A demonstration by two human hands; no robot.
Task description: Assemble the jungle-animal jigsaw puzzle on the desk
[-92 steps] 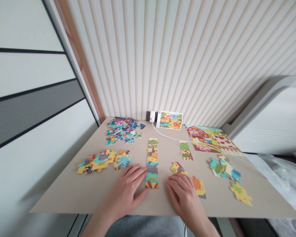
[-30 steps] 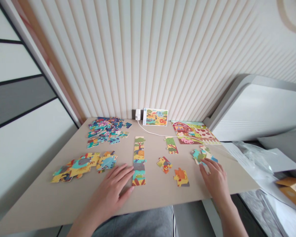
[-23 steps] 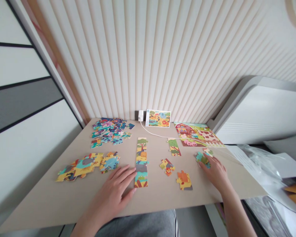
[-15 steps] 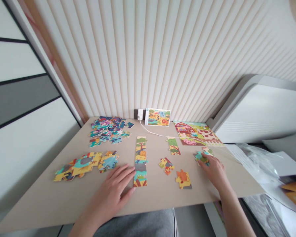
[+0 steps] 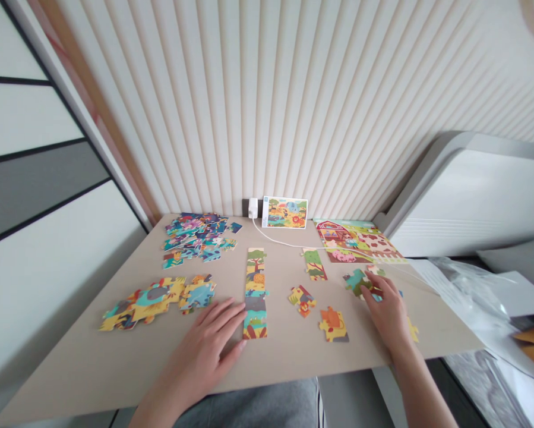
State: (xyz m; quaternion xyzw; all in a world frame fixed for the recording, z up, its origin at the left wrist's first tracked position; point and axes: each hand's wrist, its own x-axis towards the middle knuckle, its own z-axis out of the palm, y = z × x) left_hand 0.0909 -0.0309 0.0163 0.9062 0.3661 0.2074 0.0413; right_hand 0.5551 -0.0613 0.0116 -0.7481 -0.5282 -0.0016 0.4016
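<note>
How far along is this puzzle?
Early days, it seems. One long strip looks joined, beside the left hand. The right hand is at the green-and-teal pieces. The lion piece, orange piece and yellow heap lie apart, seemingly left.

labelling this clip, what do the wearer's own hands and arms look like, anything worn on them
The left hand and right hand are gloveless, with no ring, watch or bracelet visible. No sleeve shows on the left forearm or right forearm.
</note>
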